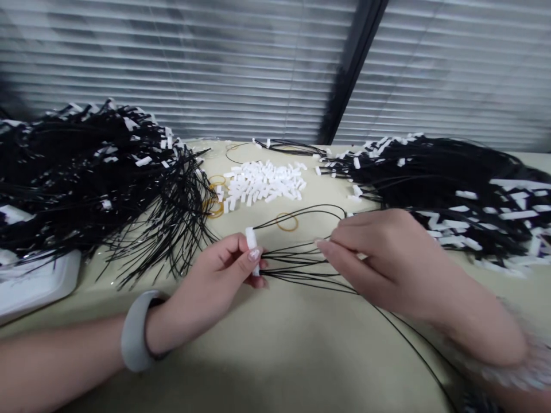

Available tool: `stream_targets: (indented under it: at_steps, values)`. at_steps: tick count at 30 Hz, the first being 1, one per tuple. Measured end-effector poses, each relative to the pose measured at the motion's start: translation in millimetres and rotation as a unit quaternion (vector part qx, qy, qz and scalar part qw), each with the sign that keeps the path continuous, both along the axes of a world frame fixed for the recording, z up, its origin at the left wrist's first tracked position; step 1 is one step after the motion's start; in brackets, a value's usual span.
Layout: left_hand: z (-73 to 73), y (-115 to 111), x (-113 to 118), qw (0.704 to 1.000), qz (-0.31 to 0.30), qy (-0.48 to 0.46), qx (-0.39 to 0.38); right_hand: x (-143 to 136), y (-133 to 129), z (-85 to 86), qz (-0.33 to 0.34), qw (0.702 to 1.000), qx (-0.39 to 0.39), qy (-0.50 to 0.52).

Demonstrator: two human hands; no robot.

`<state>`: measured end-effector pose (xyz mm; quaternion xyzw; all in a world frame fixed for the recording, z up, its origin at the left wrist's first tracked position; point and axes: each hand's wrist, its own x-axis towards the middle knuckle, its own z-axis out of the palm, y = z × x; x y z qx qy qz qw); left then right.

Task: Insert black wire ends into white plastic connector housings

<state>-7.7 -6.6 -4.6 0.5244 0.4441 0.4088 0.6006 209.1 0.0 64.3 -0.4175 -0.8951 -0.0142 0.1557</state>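
Between the thumb and fingers of my left hand [230, 265] is a white strip-shaped connector [251, 237], held upright. Several thin black wires [297, 273] run from it to the right, and two of them arch upward in a loop. My right hand [379, 258] is closed in a pinch around the wires' other stretch; its fingertips partly hide what they grip. A small white piece shows just above its knuckles. Below my right wrist, black wires trail down toward the lower right. Behind the wires a yellow rubber band [287, 222] lies on the table.
A heap of small white connectors [267, 182] lies at the back middle, with yellow rubber bands [213, 206] at its left. Big piles of black wires [86, 172] with white ends stand left and right [456, 172]. A white tray [69, 281] sits at left; window blinds rise behind.
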Motion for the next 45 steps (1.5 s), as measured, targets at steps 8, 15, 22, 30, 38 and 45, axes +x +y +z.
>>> stream_targets:
  at_steps: [8, 15, 22, 30, 38, 45]
  values:
    - [-3.0, 1, -2, 0.996, -0.029, -0.077, -0.014, -11, 11, -22.9, 0.029, 0.998, -0.038, 0.037]
    - [-1.9, 2, -3, 0.998, -0.038, -0.042, 0.0, -14, 9, -24.1, 0.03, 0.979, -0.133, 0.151]
    - [0.1, 0, -4, 0.997, -0.053, 0.019, 0.045, -17, 6, -22.6, 0.078, 0.939, -0.293, 0.163]
    - [5.2, -3, -3, 0.993, -0.072, 0.056, 0.077, -21, 4, -25.4, 0.073, 0.964, -0.209, 0.15]
    - [8.0, -3, 0, 0.993, -0.066, 0.068, 0.072, -20, 4, -26.6, 0.138, 0.945, -0.229, 0.188]
    - [11.2, -3, 1, 0.99, -0.055, 0.08, 0.105, -21, -2, -24.7, 0.105, 0.955, -0.207, 0.185]
